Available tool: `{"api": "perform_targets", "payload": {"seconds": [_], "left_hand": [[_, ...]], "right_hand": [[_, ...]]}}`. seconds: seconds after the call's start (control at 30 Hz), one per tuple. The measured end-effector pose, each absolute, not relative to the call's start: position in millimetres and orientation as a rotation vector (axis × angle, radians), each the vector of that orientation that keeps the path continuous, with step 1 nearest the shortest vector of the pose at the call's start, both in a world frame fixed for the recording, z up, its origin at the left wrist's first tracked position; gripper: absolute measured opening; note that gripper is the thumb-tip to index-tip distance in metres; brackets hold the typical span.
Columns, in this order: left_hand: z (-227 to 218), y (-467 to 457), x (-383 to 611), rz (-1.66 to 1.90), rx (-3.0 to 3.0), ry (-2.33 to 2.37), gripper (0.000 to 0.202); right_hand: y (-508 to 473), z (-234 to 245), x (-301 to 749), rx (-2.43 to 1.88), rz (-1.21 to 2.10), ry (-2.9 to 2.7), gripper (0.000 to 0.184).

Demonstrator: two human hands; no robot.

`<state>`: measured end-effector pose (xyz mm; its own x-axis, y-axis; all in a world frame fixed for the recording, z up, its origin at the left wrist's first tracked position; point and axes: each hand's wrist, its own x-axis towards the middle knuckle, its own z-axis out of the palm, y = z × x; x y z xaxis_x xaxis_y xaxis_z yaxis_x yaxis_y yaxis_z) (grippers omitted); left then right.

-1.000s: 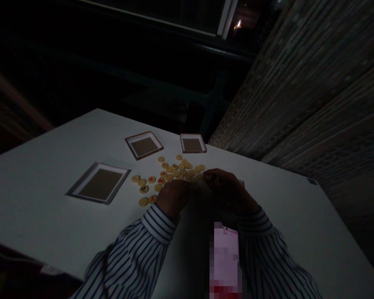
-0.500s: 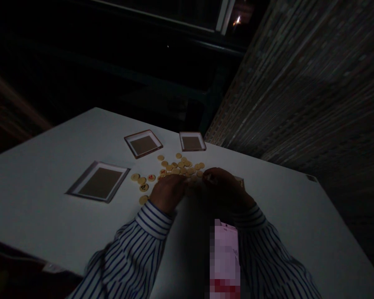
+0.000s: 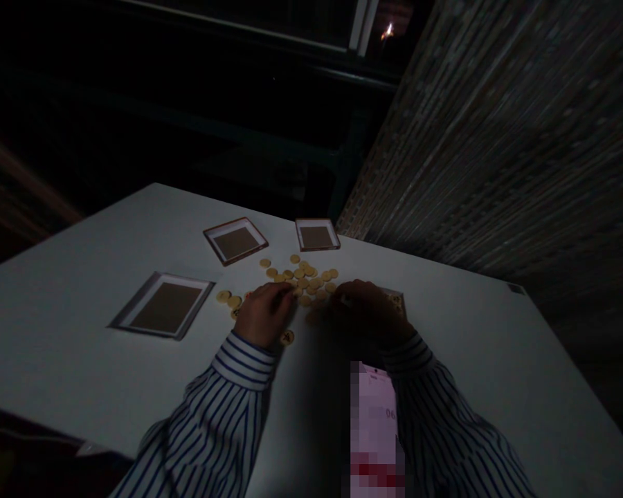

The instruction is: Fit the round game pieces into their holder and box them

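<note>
Round wooden Chinese chess pieces point(image 3: 302, 283) lie in a loose heap in the middle of the white table. My left hand point(image 3: 264, 315) is curled at the left side of the heap, its fingertips drawn together by the pieces; what they hold, if anything, is hidden. One piece with a black character point(image 3: 287, 337) lies just right of that wrist. My right hand point(image 3: 368, 308) is bent over the heap's right side, fingers curled around something pale that is too dark to name. Partly behind it is a small box point(image 3: 395, 299) with pieces inside.
Three shallow framed trays stand about the heap: a large one point(image 3: 118, 322) at left, another point(image 3: 221, 259) behind it, and a smaller one point(image 3: 319, 248) at the back. A lit phone point(image 3: 376, 422) lies between my forearms. A bead-like curtain point(image 3: 472, 152) hangs beyond the table's right edge.
My left hand has shifted left and slightly nearer to me, uncovering the piece with the black character. My right hand stays by the heap, and more of the box beside it shows.
</note>
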<state>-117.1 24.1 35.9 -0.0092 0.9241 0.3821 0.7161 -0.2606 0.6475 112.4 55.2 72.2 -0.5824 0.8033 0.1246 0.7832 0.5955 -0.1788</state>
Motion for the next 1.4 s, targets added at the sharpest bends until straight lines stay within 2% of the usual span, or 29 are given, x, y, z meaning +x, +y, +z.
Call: {"api": "perform_targets", "payload": {"seconds": [0.13,0.37,0.53,1.13,1.4], "left_hand": [[38,23,-117,1.091,2.030,1.709,0.026],[35,21,-113,0.970,2.133,1.652,0.026],[31,20,-107,0.871,2.233,1.605,0.026],[26,14,-84,0.466,2.503,1.540,0.026],[19,17,-84,0.467,2.472,1.488,0.028]], "right_hand": [[56,72,111,-1.322,0.213,-2.658,0.014],[52,82,101,-1.529,0.089,-2.767,0.020],[53,74,100,-1.491,0.001,-2.829,0.023],[55,70,109,-1.418,-0.057,-2.739,0.019],[61,82,116,-1.412,-0.077,-2.679,0.020]]}}
